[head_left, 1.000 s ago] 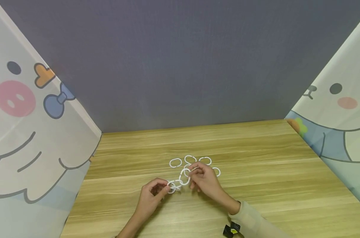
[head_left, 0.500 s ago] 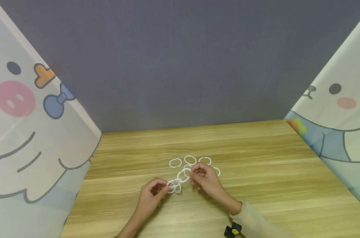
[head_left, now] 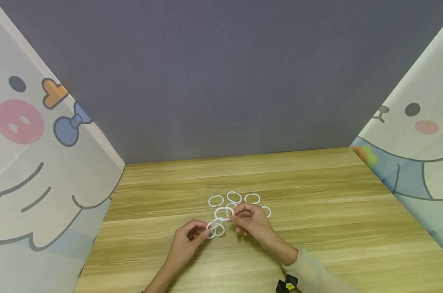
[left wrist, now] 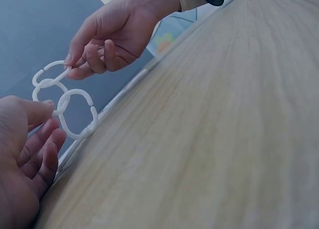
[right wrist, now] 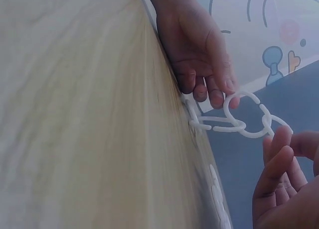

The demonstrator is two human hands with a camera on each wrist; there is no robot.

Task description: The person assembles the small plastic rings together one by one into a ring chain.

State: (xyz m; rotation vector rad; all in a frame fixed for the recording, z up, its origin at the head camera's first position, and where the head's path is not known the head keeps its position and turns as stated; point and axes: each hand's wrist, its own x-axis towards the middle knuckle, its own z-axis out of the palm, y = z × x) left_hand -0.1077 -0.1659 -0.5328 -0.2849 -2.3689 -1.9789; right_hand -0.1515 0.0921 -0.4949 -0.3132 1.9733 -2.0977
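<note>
A short chain of white plastic C-shaped links, each with a small gap, spans both hands over the table. My left hand pinches the middle link between thumb and forefinger. Another link hangs from it, low over the wood. My right hand pinches the end link at its right side, its other fingers loosely curled below. This end link passes through the middle one, and its gap faces up in the left wrist view.
Several loose white links lie behind the hands on the wooden table, among them a left link and a back link. A grey panel stands behind; printed cartoon panels flank both sides. A black device sits by the right sleeve.
The right hand has turned its link from nearly upright to lying sideways and drawn it slightly left. The hanging link has swung below the chain. The left hand stays in place.
</note>
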